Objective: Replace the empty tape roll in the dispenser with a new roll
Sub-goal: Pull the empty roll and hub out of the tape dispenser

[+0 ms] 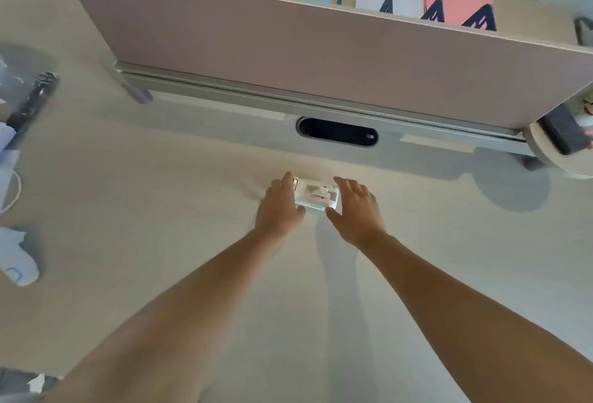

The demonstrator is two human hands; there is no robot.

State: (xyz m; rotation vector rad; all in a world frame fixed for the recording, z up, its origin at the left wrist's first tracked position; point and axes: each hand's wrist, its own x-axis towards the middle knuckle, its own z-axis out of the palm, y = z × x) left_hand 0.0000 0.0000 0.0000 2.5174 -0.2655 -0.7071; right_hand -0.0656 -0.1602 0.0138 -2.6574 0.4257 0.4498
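left hand (278, 206) spread at the left end of the white tape dispenser (316, 194), fingers against its side, thumb curled to the near edge. right hand (355, 206) cupped at the right end, fingers splayed over the top corner, thumb at the near edge (whether truly gripping or only touching, cannot tell). dispenser flat on the pale desk (160, 210), between both palms, its open top facing up with a small white hub inside. beyond, a dark oval cable port (337, 131), then a beige divider panel (288, 49). far left, a black rod-like item (35, 97) in clear wrapping.
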